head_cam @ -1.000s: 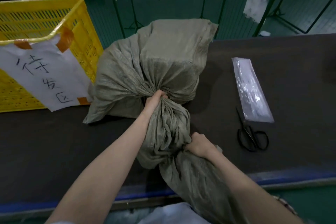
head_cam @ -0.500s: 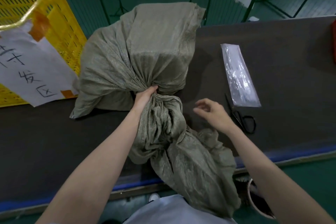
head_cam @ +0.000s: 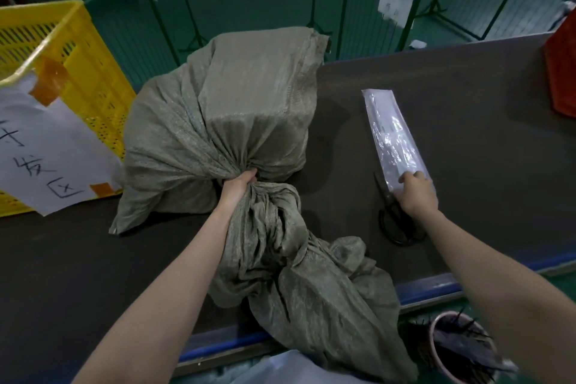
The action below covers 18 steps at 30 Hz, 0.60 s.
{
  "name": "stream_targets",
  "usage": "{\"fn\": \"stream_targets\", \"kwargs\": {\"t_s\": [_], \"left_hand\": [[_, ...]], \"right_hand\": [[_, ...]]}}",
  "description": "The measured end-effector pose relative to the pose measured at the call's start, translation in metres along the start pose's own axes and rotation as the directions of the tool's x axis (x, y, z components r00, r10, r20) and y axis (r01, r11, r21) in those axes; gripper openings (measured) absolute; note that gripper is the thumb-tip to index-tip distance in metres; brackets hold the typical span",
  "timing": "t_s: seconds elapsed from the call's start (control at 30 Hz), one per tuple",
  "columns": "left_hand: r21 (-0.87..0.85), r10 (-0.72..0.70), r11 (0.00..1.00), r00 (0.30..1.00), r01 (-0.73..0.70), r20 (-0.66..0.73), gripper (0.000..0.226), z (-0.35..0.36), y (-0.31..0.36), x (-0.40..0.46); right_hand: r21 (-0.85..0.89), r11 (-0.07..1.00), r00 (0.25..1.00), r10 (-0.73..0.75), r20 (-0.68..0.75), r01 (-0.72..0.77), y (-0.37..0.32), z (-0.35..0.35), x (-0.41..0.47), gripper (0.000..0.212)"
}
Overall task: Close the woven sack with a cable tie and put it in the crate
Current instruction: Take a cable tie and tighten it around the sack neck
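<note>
Left grip: the left hand point(head_cam: 238, 185) is clenching the gathered neck of the sack point(head_cam: 218, 121), fingers wrapped fully around the bunched cloth.
Right grip: the right hand point(head_cam: 416, 195) is resting its fingertips on the near end of the clear bag point(head_cam: 394, 137); whether it is pinching the film cannot be told.
Sack: lying on the tabletop point(head_cam: 467, 121), its bulging body beyond the left hand, its loose mouth trailing over the near edge.
Scissors point(head_cam: 396, 221): lying just beside the clear bag, partly under the right wrist.
Crate point(head_cam: 90, 72): standing left of the sack, a paper sign point(head_cam: 40, 159) taped to it.
Pink tub point(head_cam: 461, 349): sitting below the tabletop edge, holding dark strips.
</note>
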State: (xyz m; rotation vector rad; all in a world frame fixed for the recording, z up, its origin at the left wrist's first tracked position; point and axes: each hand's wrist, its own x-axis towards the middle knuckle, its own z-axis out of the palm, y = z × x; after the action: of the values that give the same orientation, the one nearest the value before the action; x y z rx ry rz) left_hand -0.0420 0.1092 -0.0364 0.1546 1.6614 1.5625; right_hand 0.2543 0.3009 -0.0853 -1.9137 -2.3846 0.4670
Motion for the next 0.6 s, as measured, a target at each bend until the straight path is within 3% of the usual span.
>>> {"fn": "stream_targets", "kwargs": {"t_s": [0.17, 0.3, 0.47, 0.6], "left_hand": [[-0.017, 0.014, 1.000, 1.000, -0.014, -0.011, 0.019, -0.001, -0.001, -0.001], [0.000, 0.027, 1.000, 1.000, -0.027, -0.011, 0.021, 0.002, 0.000, -0.001], [-0.002, 0.019, 1.000, 0.999, -0.019, -0.027, 0.024, 0.003, 0.001, -0.002], [-0.009, 0.011, 1.000, 0.999, -0.011, -0.038, 0.018, 0.006, 0.003, -0.006]], "right_hand": [[-0.029, 0.999, 0.995, -0.022, 0.101, 0.025, 0.008, 0.001, 0.013, 0.035], [-0.105, 0.991, 0.992, -0.078, 0.097, 0.089, 0.010, 0.000, 0.019, 0.029], [-0.344, 0.911, 0.974, -0.211, 0.084, 0.227, 0.008, 0.002, 0.022, 0.019], [-0.175, 0.966, 0.974, -0.209, -0.089, 0.191, 0.000, 0.005, 0.028, 0.016]]}}
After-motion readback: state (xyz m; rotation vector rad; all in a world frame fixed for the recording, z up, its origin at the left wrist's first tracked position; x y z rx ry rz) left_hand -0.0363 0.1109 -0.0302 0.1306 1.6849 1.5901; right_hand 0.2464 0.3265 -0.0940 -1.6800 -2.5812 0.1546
